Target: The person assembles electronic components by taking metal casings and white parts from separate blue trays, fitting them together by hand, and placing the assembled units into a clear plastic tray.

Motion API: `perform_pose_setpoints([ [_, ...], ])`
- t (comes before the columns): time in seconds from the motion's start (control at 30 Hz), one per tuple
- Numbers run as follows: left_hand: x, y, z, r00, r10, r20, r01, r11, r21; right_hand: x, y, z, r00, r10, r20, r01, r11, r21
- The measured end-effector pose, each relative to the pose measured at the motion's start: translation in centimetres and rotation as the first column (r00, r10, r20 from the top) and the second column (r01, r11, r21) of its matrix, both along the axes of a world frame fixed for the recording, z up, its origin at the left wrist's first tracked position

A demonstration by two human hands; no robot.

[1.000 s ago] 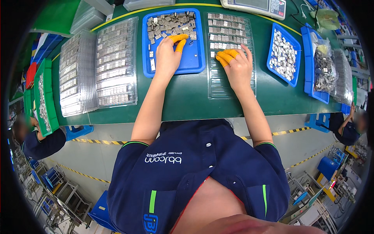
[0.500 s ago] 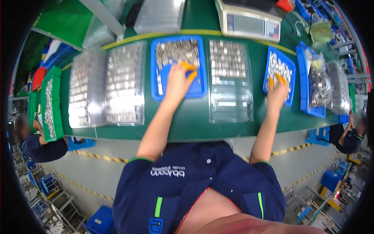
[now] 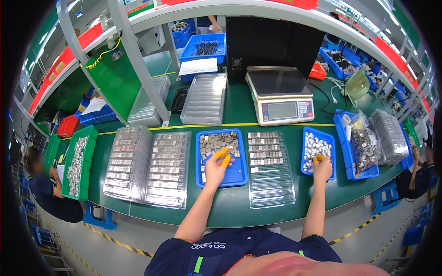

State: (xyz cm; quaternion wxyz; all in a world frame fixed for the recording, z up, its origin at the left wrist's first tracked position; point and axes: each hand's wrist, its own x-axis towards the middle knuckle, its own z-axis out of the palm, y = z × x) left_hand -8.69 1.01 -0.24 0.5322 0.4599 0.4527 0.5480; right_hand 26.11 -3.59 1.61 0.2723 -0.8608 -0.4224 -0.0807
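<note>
My left hand (image 3: pixel 216 169), with orange finger cots, is over a blue tray (image 3: pixel 235 180) of small metal blocks. Its thumb and index finger are apart, with nothing visible between them. My right hand (image 3: pixel 323 169), also in orange cots, reaches into a second blue tray (image 3: pixel 332 146) of small silvery-white parts. Those fingertips are drawn together and point down, and whatever they pinch is hidden. Between the two trays lies a clear plastic blister tray (image 3: pixel 271 191). Metal blocks fill its far rows, and its near grooves are bare.
At left lie filled clear trays (image 3: pixel 168 177) and a green bin (image 3: pixel 87 168) of parts. Behind the work stand a scale (image 3: pixel 281 110) and stacked clear trays (image 3: pixel 204 103). A blue crate (image 3: pixel 363 175) holds bagged parts at right. Co-workers sit at both sides.
The view has tilted up, so the bench appears lower and the scale shows whole. My right hand's fingers, spread among the parts before, are now drawn together. My left hand stays over its tray.
</note>
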Motion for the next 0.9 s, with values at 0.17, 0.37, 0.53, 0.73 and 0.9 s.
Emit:
perform_pose_setpoints([
  [0.17, -0.5, -0.2, 1.7, 0.990, 0.075, 0.121, -0.063, 0.993, -0.104, -0.1, 0.4, 0.6, 1.000, 0.015, -0.004, -0.015, 0.998, 0.065],
  [0.37, -0.4, -1.4, 2.7, 0.990, 0.084, 0.112, -0.071, 0.991, -0.117, -0.5, 0.5, 2.8, 0.981, 0.061, -0.186, -0.007, 0.961, 0.278],
  [0.53, 2.8, -0.2, 4.7, 0.983, 0.007, 0.182, 0.031, 0.978, -0.206, -3.3, 3.5, 4.2, 0.653, 0.597, -0.467, -0.278, 0.762, 0.585],
  [0.73, 7.0, 0.4, 8.0, 0.965, -0.102, 0.240, 0.132, 0.985, -0.111, -7.4, 4.5, 5.6, 0.443, 0.716, -0.539, -0.343, 0.691, 0.636],
  [0.9, 8.8, 0.8, 6.8, 0.953, -0.189, 0.235, 0.232, 0.958, -0.170, -8.4, 4.8, 3.5, 0.333, 0.690, -0.643, -0.337, 0.724, 0.602],
])
